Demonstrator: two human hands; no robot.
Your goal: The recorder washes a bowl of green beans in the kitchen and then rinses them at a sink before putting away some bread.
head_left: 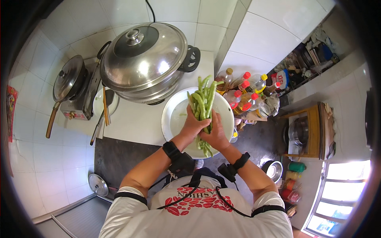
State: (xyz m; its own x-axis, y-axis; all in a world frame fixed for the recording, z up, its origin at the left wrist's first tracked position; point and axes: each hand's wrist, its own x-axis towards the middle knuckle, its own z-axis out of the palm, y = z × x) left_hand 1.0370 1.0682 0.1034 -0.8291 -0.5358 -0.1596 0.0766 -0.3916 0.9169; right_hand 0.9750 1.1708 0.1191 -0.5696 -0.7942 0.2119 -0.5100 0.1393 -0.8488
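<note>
A bunch of long green beans (204, 99) is held upright over a wide white basin (172, 115) at the front of the counter. My left hand (193, 125) has its fingers closed around the left side of the bunch. My right hand (214, 133) grips it from the right, slightly lower, and bean ends hang down below both hands. The inside of the basin is partly hidden behind the beans and my forearms.
A large lidded steel steamer (139, 63) stands behind the basin. At left are a burner (75, 111) with a covered pan (67, 79), and a plate (99, 107) with chopsticks. Several bottles (246, 91) crowd the right; a wooden cabinet (313, 135) and steel bowl (274, 170) are beyond.
</note>
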